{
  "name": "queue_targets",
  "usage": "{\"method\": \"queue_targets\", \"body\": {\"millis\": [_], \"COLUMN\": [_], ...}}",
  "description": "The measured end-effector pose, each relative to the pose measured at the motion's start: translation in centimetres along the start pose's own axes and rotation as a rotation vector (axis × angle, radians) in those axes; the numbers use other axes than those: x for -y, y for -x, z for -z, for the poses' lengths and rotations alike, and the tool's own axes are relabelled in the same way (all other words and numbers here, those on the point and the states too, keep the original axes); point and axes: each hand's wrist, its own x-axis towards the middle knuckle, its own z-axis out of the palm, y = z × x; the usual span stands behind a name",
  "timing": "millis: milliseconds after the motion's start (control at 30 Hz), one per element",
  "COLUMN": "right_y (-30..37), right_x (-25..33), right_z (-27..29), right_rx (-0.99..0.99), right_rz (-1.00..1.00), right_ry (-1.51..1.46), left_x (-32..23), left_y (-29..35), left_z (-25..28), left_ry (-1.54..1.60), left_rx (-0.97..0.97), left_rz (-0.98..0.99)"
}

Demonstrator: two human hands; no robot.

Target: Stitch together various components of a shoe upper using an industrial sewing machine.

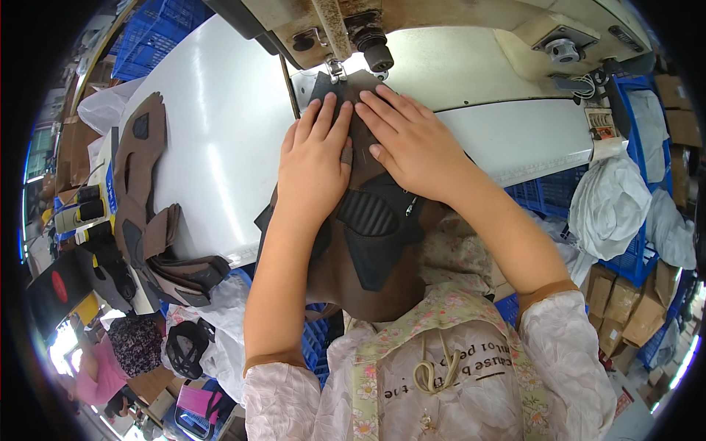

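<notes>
A brown fabric piece (368, 158) with black panels lies on the white sewing table, its far end at the presser foot (336, 71) of a sewing machine (441, 16). Both my hands rest flat on it, side by side. My left hand (312, 169) presses its left side, fingers stretched toward the foot, with a brownish band on one finger. On the right side, my right hand (419, 147) lies with fingers spread. A ribbed black pad (367, 213) and a small zipper pull (410, 207) show on the part nearer me, which hangs over the table edge onto my lap.
More brown and black pieces (136, 176) lie along the table's left side. Thread spools (88, 204) stand beyond them. Blue crates (158, 37) are at the far left, and white cloth bundles (609, 202) and cardboard boxes (625, 305) at the right. Someone in pink (101, 373) sits lower left.
</notes>
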Motion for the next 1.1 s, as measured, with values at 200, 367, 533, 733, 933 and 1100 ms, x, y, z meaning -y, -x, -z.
{"method": "queue_targets", "body": {"millis": [200, 367, 533, 733, 933, 1100], "right_y": [-0.5, -0.8, -0.9, -1.0, -1.2, -1.2], "right_x": [-0.8, -1.1, -1.3, -1.3, -1.2, -1.5], "right_z": [0.2, 0.3, 0.3, 0.3, 0.3, 0.5], "right_rx": [-0.014, 0.001, 0.007, 0.012, 0.011, 0.016], "right_rz": [0.013, 0.013, 0.012, 0.006, 0.014, 0.007], "right_ry": [-0.020, -0.030, -0.038, -0.042, -0.056, -0.042], "left_x": [0.1, 0.2, 0.3, 0.2, 0.4, 0.3], "left_y": [-0.6, -0.9, -1.1, -1.0, -0.9, -1.4], "left_z": [-0.3, -0.4, -0.5, -0.6, -0.5, -0.5], "left_ry": [0.014, 0.002, 0.026, 0.025, 0.033, 0.041], "left_rx": [-0.017, -0.070, -0.048, -0.032, -0.034, -0.033], "left_rz": [0.006, -0.011, -0.004, 0.018, 0.033, 0.013]}}
